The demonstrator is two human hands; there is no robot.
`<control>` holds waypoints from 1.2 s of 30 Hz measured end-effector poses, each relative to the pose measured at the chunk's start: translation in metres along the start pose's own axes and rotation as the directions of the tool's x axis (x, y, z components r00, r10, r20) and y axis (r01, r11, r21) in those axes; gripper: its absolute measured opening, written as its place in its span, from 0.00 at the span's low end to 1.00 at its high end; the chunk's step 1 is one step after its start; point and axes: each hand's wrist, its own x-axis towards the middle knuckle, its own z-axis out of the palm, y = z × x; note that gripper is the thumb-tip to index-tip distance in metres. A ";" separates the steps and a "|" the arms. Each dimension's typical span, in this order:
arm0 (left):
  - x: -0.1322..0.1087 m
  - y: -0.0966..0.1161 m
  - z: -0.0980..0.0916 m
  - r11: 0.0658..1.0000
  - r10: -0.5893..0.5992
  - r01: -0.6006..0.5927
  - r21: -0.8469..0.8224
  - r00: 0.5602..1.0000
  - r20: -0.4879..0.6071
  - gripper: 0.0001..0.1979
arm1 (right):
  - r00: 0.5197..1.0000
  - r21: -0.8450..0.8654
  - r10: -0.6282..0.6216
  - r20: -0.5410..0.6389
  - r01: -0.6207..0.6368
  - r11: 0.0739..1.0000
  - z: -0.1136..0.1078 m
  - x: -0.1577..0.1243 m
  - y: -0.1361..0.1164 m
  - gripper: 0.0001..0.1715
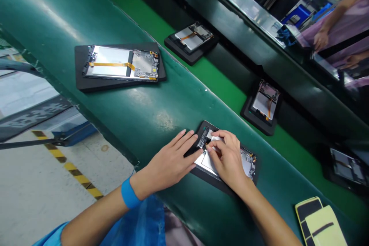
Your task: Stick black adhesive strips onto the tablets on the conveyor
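In the head view, an opened phone-like device [248, 163] with bare circuit boards and silver battery lies on a black foam pad [206, 177] in front of me. My left hand [168, 161], a blue band at its wrist, rests with fingers stretched out over the device's left end. Thumb and finger of my right hand [229, 157] are pinched together at the small dark board near that same end. What lies between those fingertips is too small and hidden to name. The right hand covers the middle of the device.
Another opened device [111, 55] with an orange flex cable lies on its pad to the left. Beyond the green bench [138, 111], several more devices sit on a bright green strip [221, 75]. Yellow pads [325, 225] lie at lower right. Across the line, a person's hand [321, 40] shows.
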 end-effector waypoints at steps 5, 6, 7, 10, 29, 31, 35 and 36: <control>0.004 -0.003 0.004 1.000 -0.009 0.009 0.011 0.997 0.072 0.28 | 0.999 -0.030 -0.035 -0.034 0.034 0.999 0.001 0.001 -0.001 0.07; 0.005 -0.004 0.004 1.000 -0.014 0.013 0.004 0.996 0.084 0.29 | 0.998 -0.037 -0.044 -0.036 0.042 0.998 0.002 0.001 0.000 0.06; 0.005 -0.004 0.004 1.000 -0.017 0.017 -0.001 0.995 0.094 0.31 | 0.998 -0.047 -0.051 -0.041 0.049 0.998 0.003 0.001 0.000 0.06; 0.005 -0.005 0.003 1.000 -0.026 0.027 -0.001 0.993 0.113 0.30 | 0.994 -0.085 -0.044 -0.096 0.036 0.996 0.004 0.000 0.002 0.04; 0.014 -0.018 -0.002 0.922 0.286 -0.297 0.250 0.955 0.079 0.33 | 0.679 0.077 0.633 -0.370 -0.657 0.750 -0.072 -0.069 0.166 0.44; 0.018 -0.021 0.001 0.885 0.364 -0.368 0.285 0.929 0.069 0.32 | 0.626 0.117 0.698 -0.348 -0.709 0.695 -0.076 -0.062 0.184 0.47; 0.025 -0.035 0.012 0.811 0.500 -0.488 0.324 0.865 0.052 0.34 | 0.580 0.254 0.761 -0.290 -0.720 0.646 -0.080 -0.044 0.206 0.38; 0.026 -0.039 0.015 0.798 0.525 -0.506 0.328 0.850 0.035 0.34 | 0.570 0.303 0.773 -0.278 -0.712 0.634 -0.081 -0.041 0.208 0.36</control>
